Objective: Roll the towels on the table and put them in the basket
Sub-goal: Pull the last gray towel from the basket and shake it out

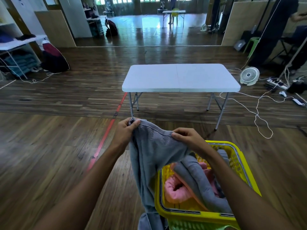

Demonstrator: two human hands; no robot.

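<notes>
Item under inspection: one grey towel (154,151), held in the air over the floor, just left of the yellow basket (239,156), its lower end trailing down past the basket's near corner. Left grip (126,130) is closed in a pinch on the upper corner of the hem; right grip (187,138) is closed in a pinch further along the same hem, so the top edge sags slightly between them. Handling assessment: the cloth hangs in loose folds, judged soft, limp and light, not fragile, and its nap is unlikely to slip. It will not hold a shape unsupported, so the corners and hemmed edge are judged the proper places to take hold, with the worktop (179,77), well apart beyond the hands, needed for rolling. Count: one towel in hand. In the basket are one pink roll (174,190), one grey folded towel (199,178) with a peach edge, and more pink cloth behind. Whether that cloth is a separate piece cannot be told. One basket, one worktop nearby.
</notes>
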